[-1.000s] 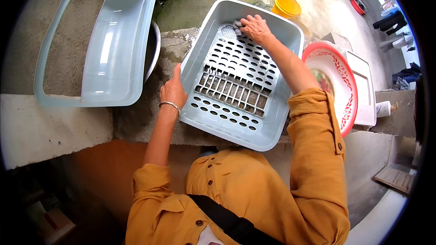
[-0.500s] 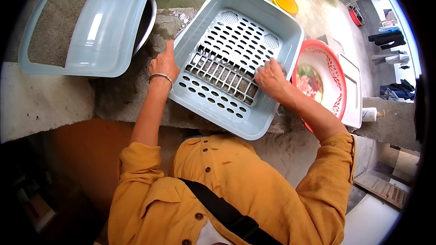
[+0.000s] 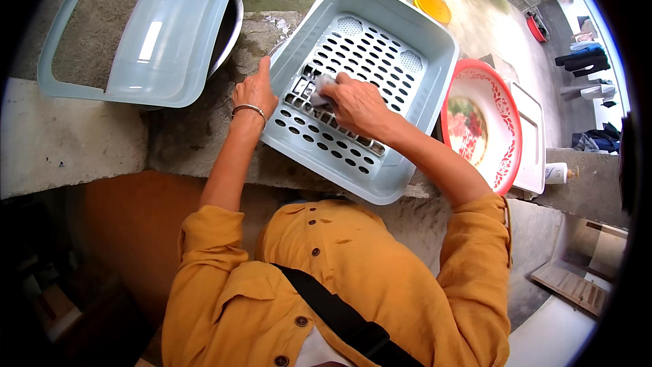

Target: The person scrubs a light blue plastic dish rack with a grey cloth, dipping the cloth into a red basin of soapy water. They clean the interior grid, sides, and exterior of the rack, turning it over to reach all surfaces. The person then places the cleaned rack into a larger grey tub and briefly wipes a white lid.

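A pale blue-grey plastic dish rack (image 3: 370, 187) with a perforated bottom sits tilted across the concrete ledge. Its floor has round holes and a band of slots. My left hand (image 3: 255, 90), with a bracelet at the wrist, grips the rack's left rim, thumb pointing up along it. Inside the rack, my right hand (image 3: 360, 103) is closed on a small grey-white scrubbing wad (image 3: 322, 90), pressed at the left end of the slotted band. Whether the wad is cloth or a scourer I cannot make out; my fingers partly cover it.
A translucent blue lid (image 3: 153, 61) with an open frame lies at the left, over a metal bowl's rim (image 3: 234, 30). To the right stand a red-rimmed enamel basin (image 3: 513, 122), a white tray (image 3: 533, 129) and a white bottle (image 3: 555, 173). A yellow-lidded tub (image 3: 433, 7) is behind.
My right hand has moved left across the slotted band with the grey-white wad, from its right part to its left end. My left hand keeps its grip on the rim.
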`<state>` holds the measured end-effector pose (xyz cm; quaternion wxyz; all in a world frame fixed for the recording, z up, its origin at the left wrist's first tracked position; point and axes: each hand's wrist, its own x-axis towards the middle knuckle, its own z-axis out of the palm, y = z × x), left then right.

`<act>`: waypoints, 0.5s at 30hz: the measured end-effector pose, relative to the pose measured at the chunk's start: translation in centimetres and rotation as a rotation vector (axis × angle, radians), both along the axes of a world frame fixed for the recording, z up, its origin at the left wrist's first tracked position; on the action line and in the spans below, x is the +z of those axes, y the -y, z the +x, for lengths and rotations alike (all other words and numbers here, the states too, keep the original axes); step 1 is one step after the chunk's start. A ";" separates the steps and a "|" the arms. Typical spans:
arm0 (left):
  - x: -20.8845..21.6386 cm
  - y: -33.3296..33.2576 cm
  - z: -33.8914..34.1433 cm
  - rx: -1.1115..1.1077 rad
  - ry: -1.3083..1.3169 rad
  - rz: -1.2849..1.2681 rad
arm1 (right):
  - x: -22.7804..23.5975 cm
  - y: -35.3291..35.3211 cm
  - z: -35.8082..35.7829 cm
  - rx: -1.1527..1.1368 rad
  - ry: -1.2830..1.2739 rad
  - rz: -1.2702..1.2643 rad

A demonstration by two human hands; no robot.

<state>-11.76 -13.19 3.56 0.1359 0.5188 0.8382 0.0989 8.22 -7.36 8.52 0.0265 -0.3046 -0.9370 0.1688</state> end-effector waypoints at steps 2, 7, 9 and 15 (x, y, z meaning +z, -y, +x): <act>0.4 0.0 0.1 0.000 0.008 -0.015 | -3.7 -1.3 -2.7 -0.015 -0.118 -0.011; 0.9 0.3 0.0 0.048 0.067 -0.019 | -9.1 -1.9 -2.5 0.100 0.051 -0.053; 0.4 0.3 -0.1 0.046 0.074 -0.016 | -7.4 -1.7 -0.2 0.118 0.183 -0.085; 0.6 0.0 0.3 0.039 0.073 -0.008 | -3.6 -1.1 7.0 0.101 0.589 -0.157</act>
